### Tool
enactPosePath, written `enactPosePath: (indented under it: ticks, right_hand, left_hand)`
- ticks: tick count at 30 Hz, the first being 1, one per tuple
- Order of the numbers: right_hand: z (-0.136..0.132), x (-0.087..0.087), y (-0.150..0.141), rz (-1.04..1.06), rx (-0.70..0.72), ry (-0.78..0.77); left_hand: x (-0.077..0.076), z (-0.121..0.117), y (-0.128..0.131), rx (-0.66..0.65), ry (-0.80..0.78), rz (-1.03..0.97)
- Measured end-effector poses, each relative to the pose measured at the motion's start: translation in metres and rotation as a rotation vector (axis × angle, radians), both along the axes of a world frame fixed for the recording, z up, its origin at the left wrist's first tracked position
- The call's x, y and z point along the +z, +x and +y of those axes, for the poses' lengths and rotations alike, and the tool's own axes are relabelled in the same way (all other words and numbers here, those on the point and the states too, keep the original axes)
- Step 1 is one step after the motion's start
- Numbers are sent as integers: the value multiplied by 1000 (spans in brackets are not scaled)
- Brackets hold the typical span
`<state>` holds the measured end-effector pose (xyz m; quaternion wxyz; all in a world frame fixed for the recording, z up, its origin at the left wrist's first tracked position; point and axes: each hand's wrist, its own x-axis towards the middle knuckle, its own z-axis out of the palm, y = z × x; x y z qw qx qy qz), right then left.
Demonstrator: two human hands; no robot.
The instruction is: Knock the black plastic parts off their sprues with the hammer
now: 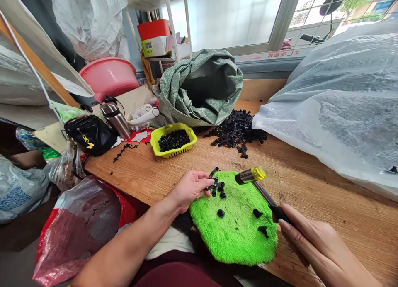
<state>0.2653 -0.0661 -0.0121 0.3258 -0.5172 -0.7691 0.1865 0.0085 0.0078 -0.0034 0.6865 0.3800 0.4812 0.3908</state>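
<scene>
Workshop-like room with hammer (251,175), workbench (314,195)

Mat (234,241): rough, fluffy green cloth. Tabletop (137,177): smooth brown wood grain. Flask (117,120): glossy metal. Basket (172,153): yellow plastic. Large sack (174,86): matt, creased, woven-looking plastic. Basin (108,77): smooth pink plastic.

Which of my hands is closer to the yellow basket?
Left. Your left hand is nearer, on the near side of the yellow basket, holding black pieces; your right hand is farther away, by the green cloth's right edge, gripping the hammer.
</scene>
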Motion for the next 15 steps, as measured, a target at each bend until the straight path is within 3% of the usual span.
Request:
enactPosePath:
  ticks: [5, 15]
  right_hand:
    - [3, 22, -10, -4, 56, 46]
    - [11, 34, -14, -176, 92, 223]
  left_hand:
    - [2, -1, 0, 6, 9, 17]
    - [2, -1, 3, 43, 56, 155]
